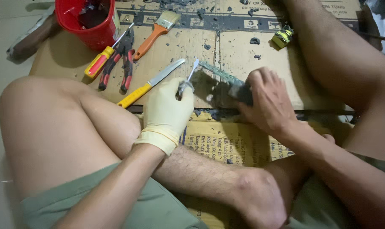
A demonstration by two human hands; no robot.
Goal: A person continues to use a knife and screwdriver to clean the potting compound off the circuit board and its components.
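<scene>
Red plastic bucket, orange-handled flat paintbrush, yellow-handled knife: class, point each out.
Red plastic bucket [93, 36], head view, on its outer wall.
Orange-handled flat paintbrush [149, 41], head view, on the handle.
Yellow-handled knife [135, 96], head view, on the handle.

Grey-smeared green strip [220, 73] – flat on cardboard, angled.

The scene is fairly dim and warm-toned, with soft light falling from above and slightly to the right. The red bucket [91, 21] throws a broad shadow to its lower left on the cardboard [243, 51], and the right hand [264, 99] darkens the patch beneath it. The gloved left hand [169, 110] looks pale, without glare. Detail is soft throughout, and the corners are murky and slightly stretched.
</scene>
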